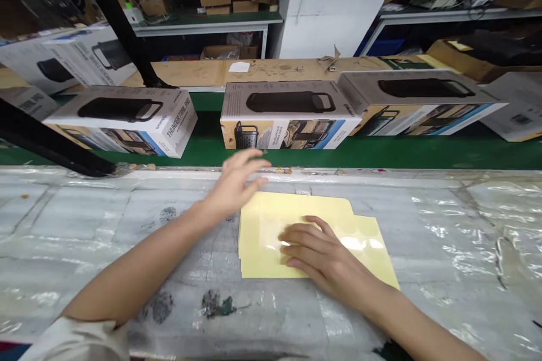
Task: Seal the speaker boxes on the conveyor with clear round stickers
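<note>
A small stack of pale yellow glossy sheets (296, 220) lies on the plastic-covered worktop (84, 220). My right hand (322, 251) rests flat on the sheets, fingers stretched out to the left. My left hand (237, 183) hovers open above the worktop's far edge, fingers spread toward the middle speaker box (288, 115) on the green belt (381, 152). It holds nothing and sits just short of that box.
Two more white-and-photo speaker boxes lie on the belt, one left (127, 121) and one right (419, 101). A black frame bar (46, 144) crosses the left side. Cardboard sheets (271, 70), further boxes (63, 59) and cluttered shelves (203, 3) stand behind.
</note>
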Demonstrator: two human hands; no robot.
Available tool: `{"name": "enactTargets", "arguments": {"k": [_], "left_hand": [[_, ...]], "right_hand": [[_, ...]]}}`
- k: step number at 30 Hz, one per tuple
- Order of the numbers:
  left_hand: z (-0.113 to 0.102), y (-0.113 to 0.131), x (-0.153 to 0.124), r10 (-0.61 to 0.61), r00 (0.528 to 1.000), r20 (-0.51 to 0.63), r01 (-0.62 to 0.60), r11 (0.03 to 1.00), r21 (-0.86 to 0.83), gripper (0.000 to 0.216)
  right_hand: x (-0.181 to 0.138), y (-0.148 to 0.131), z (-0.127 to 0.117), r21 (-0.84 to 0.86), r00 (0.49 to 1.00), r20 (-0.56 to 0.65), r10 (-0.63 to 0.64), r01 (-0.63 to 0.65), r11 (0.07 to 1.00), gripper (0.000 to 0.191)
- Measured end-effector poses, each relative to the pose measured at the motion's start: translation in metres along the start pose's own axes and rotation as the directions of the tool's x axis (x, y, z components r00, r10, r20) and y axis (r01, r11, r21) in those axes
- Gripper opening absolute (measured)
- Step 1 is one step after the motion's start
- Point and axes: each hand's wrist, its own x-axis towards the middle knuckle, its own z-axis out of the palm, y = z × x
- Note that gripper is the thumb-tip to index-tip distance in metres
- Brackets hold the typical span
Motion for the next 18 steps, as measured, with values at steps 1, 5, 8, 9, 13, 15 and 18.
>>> {"name": "enactTargets", "arguments": {"k": [1,5,8,9,13,15,18], "left_hand": [[0.010,0.005,-0.015,-0.013,0.993,0.117,0.014,1.000,-0.011,0.035],[0.038,0.009,-0.043,-0.038,0.946,0.323,0.036,0.999,0.010,0.031],[0.041,0.006,-0.042,-0.014,0.942,0.335,0.017,1.000,-0.007,0.029],[0.041,0.005,-0.041,-0.011,0.942,0.335,0.016,1.000,-0.013,0.029],[0.038,0.005,-0.040,-0.002,0.940,0.342,0.006,1.000,-0.011,0.028],[0.038,0.006,-0.040,-0.006,0.936,0.352,0.007,1.000,-0.002,0.028],[0.038,0.006,-0.040,-0.016,0.930,0.366,0.015,1.000,0.006,0.028]], "right_hand": [[0.003,0.003,-0.001,0.030,1.000,-0.021,0.010,-0.009,1.000,0.020],[0.014,0.016,-0.005,0.084,0.990,0.002,0.143,-0.143,0.986,0.025],[0.019,0.020,-0.005,0.050,0.982,0.078,0.171,-0.175,0.983,0.025],[0.019,0.019,-0.005,0.031,0.983,0.079,0.164,-0.167,0.985,0.026],[0.020,0.016,-0.004,-0.007,0.987,0.076,0.144,-0.143,0.990,0.026],[0.022,0.016,-0.005,-0.005,0.983,0.097,0.156,-0.156,0.988,0.025],[0.026,0.019,-0.006,-0.001,0.975,0.136,0.178,-0.179,0.984,0.022]]}}
